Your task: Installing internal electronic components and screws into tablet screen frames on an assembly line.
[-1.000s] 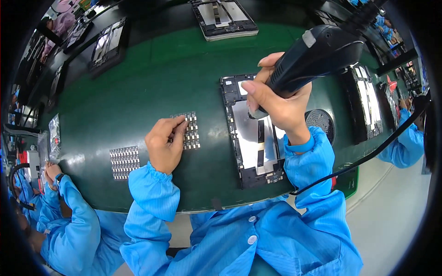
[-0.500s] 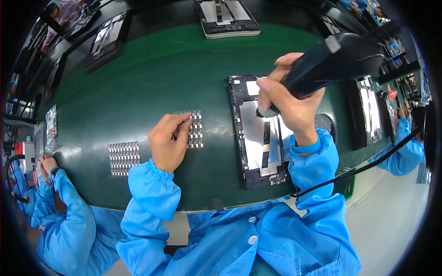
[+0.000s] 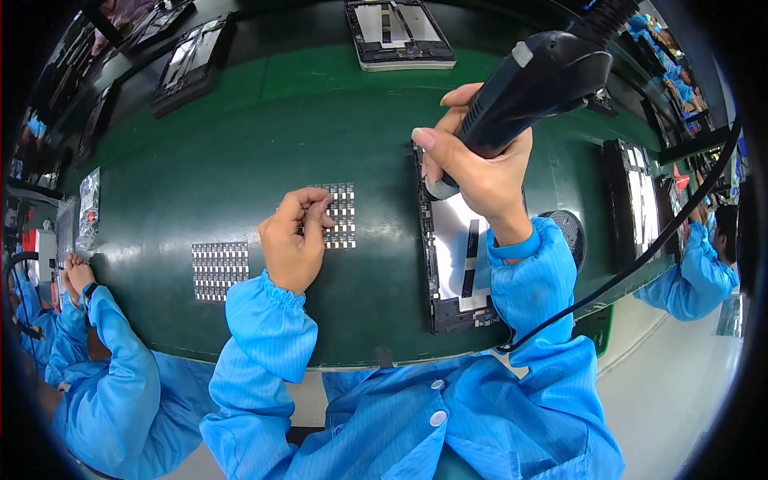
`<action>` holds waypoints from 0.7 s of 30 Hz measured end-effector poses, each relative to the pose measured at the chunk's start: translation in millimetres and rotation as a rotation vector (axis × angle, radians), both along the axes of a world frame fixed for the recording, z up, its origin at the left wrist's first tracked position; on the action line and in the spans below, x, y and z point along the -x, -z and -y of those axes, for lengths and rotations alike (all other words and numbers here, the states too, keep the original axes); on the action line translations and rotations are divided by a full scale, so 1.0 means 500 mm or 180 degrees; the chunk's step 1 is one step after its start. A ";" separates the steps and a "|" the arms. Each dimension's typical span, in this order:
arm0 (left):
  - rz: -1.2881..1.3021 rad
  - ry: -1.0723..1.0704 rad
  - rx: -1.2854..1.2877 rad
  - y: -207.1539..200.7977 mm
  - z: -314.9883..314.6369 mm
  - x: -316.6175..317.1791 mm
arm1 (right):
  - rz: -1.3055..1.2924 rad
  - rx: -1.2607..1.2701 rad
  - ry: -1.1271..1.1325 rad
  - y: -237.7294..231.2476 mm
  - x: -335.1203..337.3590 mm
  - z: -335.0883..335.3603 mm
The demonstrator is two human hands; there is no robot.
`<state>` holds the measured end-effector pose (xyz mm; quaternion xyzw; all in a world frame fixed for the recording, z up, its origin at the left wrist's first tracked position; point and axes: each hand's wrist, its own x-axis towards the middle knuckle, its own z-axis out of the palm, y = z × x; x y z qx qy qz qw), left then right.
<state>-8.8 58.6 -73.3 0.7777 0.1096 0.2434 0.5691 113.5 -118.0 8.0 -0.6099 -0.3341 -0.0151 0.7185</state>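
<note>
My right hand (image 3: 492,180) is wrapped round a black electric screwdriver (image 3: 532,92), held slanting over the upper left edge of an opened tablet (image 3: 458,256). The tool's tip is hidden by its pale nose and my fingers. The tablet has a black frame, a silvery inner plate and a dark ribbon cable. To its left, my left hand (image 3: 292,244) has thumb and fingers pinched together over a sheet of small dark parts (image 3: 344,216) with white patches. Whatever the pinch holds is too small to make out. A second such sheet (image 3: 221,272) lies further left.
Another opened tablet (image 3: 400,36) lies at the back of the green table (image 3: 264,152). A round black mesh-like dish (image 3: 568,236) sits right of my right wrist. A black cable (image 3: 624,276) runs past my right sleeve. Co-workers in blue sit at left (image 3: 120,368) and right (image 3: 692,272).
The screwdriver and my right hand have moved left and slightly up, from the tablet's inner plate to its upper left edge. My left hand stays at the sheet with its fingers slightly shifted.
</note>
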 end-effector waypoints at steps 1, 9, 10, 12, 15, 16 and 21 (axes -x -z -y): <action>0.0049 0.0021 0.0000 0.003 -0.002 0.001 | -0.0016 0.0004 0.0010 0.000 0.000 -0.001; 0.0090 -0.0082 0.0064 0.004 -0.011 0.000 | -0.0004 0.0093 0.0030 0.001 -0.002 -0.001; 0.0230 -0.0140 0.0063 0.005 -0.012 -0.001 | 0.0004 0.0111 0.0022 0.001 -0.001 0.000; 0.0214 -0.0167 0.0016 0.000 -0.012 0.000 | 0.0060 0.0181 -0.0024 0.001 0.002 0.000; 0.0204 -0.0196 -0.0024 -0.008 -0.011 0.002 | 0.0167 0.0286 -0.0106 -0.001 0.006 -0.004; 0.0214 -0.0195 -0.0015 -0.011 -0.010 0.002 | 0.0220 0.0322 -0.0139 -0.002 0.008 -0.005; 0.0189 -0.0190 -0.0046 -0.025 -0.004 0.008 | 0.0150 0.0385 -0.0128 0.002 0.016 -0.007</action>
